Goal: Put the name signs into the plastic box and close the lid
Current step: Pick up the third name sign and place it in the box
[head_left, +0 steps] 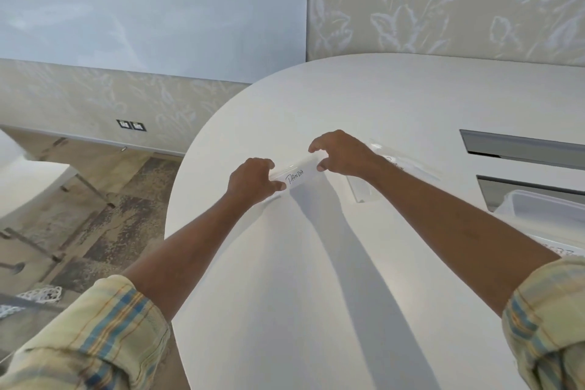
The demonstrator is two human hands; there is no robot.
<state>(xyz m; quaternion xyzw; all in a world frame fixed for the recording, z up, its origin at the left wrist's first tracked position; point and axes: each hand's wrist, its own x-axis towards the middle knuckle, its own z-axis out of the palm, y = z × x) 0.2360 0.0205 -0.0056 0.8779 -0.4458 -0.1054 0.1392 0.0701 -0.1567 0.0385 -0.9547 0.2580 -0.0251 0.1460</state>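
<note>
A clear acrylic name sign reading "PANDA" (296,175) stands on the white table (316,263). My left hand (253,182) grips its left end and my right hand (343,153) pinches its right end. A second clear name sign (395,168) lies just behind my right wrist, partly hidden by it. The translucent plastic box (538,209) sits at the right edge of view, behind my right forearm; whether it is open or lidded I cannot tell. A slip of paper with writing (563,252) shows just in front of the box.
Two dark rectangular slots (522,149) are set into the table top at the right. The table's rounded edge runs on the left, with patterned floor and white chairs (28,180) beyond. A patterned wall stands behind.
</note>
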